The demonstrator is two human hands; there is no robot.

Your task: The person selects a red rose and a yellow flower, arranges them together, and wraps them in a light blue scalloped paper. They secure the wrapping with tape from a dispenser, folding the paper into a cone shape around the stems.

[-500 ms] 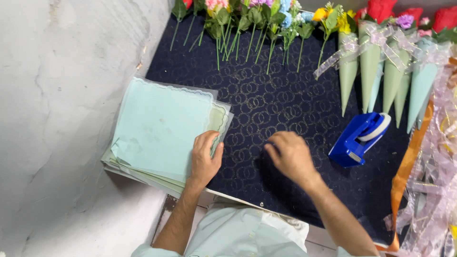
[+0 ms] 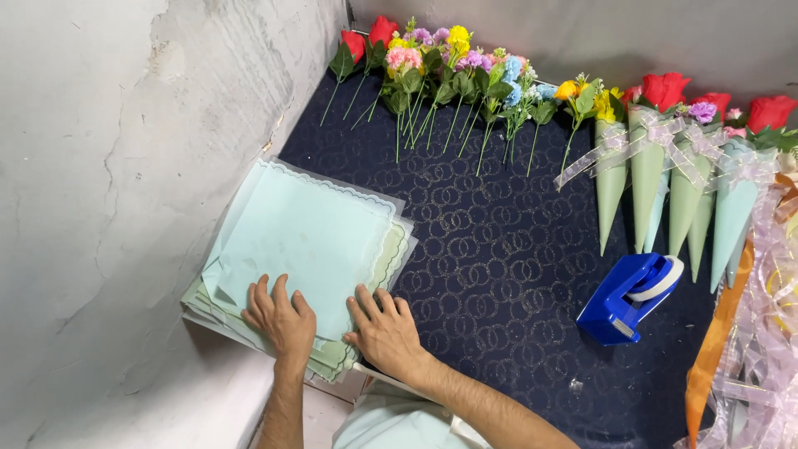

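- Left hand [image 2: 281, 320] is lying flat, fingers spread, pressing the near edge of the pale green paper stack [image 2: 307, 241] at lower left, likely pinning it.
- Right hand [image 2: 386, 331] is resting open on the stack's near right corner, gripping nothing, perhaps feeling for a sheet.
- The stack is overhanging the dark blue patterned cloth [image 2: 490, 249] beside the grey wall [image 2: 108, 166].
- Open cloth is stretching mid-frame, before the loose artificial flowers [image 2: 449, 83], wrapped cones [image 2: 673, 191] and blue tape dispenser [image 2: 628, 298].
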